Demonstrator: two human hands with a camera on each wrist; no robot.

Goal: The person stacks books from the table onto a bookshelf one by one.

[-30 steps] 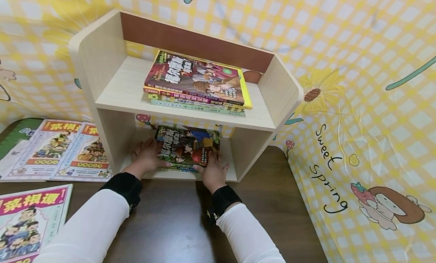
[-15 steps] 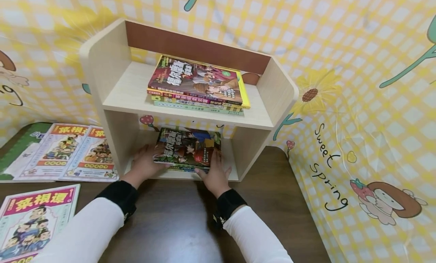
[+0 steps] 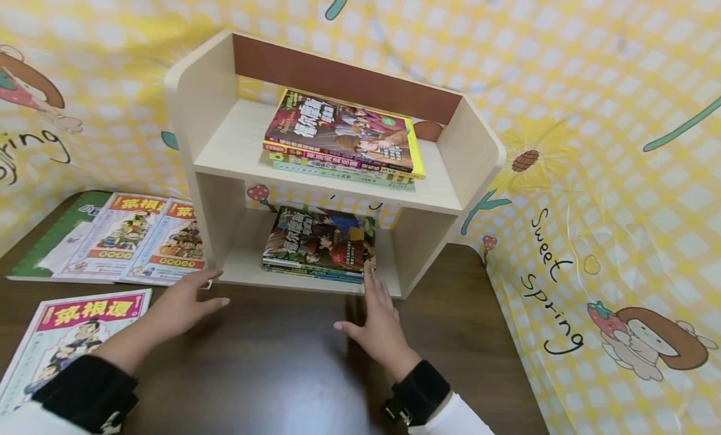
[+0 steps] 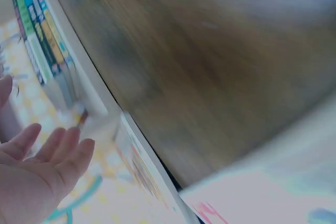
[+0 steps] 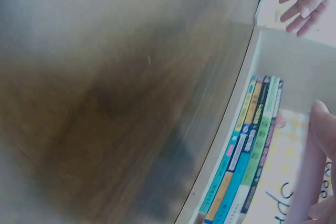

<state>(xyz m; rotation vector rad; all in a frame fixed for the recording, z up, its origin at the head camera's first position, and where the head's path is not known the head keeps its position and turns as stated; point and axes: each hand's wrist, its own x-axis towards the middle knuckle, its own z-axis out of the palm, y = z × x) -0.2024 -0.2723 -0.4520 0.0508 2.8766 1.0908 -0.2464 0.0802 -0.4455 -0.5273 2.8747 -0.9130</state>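
A stack of books [image 3: 318,241] lies flat on the lower shelf of a small pale wooden bookcase [image 3: 199,97], a dark comic-style cover on top. My right hand [image 3: 383,325], fingers extended, is at the stack's front right corner; whether its fingertips touch the books I cannot tell. In the right wrist view the stack's colourful spines [image 5: 249,145] show beside that hand. My left hand [image 3: 174,307] hovers over the table left of the bookcase, fingers loose and holding nothing. The left wrist view shows its fingers [image 4: 73,163] spread apart.
Another stack of books [image 3: 343,134] lies on the upper shelf. Left of the bookcase, two booklets [image 3: 126,235] rest on a green one [image 3: 39,253]. A pink-titled booklet [image 3: 73,335] lies nearer on the dark wooden table [image 3: 270,360]. Yellow checked cloth [image 3: 586,78] hangs behind.
Both hands have drawn back from the lower stack. My left hand moved out of the shelf to the left, and my right hand moved slightly towards me. The stack stays on the shelf.
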